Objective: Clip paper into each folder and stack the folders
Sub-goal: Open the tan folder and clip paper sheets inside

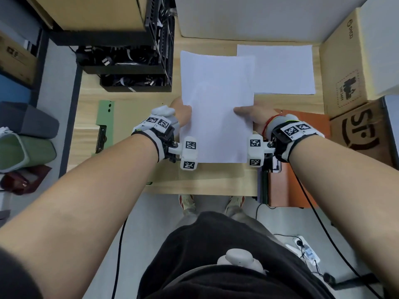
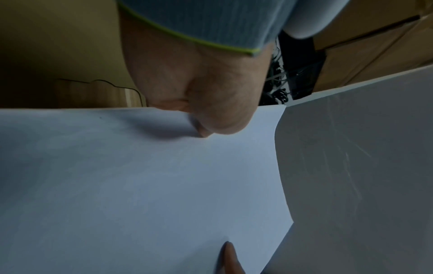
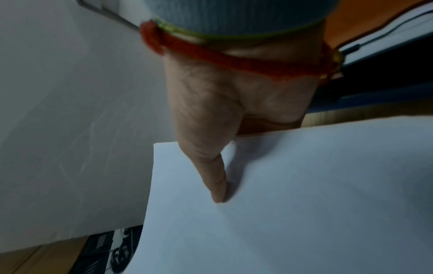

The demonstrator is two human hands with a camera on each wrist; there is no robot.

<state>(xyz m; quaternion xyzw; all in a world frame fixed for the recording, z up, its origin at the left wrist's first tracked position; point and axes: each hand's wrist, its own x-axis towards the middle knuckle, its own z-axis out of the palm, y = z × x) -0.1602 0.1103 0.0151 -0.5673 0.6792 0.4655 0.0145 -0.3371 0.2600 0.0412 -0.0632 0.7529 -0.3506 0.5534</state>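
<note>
Wooden desk (image 1: 133,104), pale grain, bounded behind by white panel (image 1: 248,16). Black crate (image 1: 133,67) of cables at desk's rear left; cardboard boxes (image 1: 345,67) at its right edge. Bare wood along desk's front edge. Green folder (image 1: 105,117) on desk's left part, orange folder (image 1: 302,147) on its right, both partly covered by forearms. Spare sheet (image 1: 285,70) flat at desk's rear. Paper (image 1: 216,104) held over desk's centre: left hand (image 1: 181,111) pinching left margin, right hand (image 1: 250,114) pinching right margin, thumb on top. Fingers beneath paper hidden.
</note>
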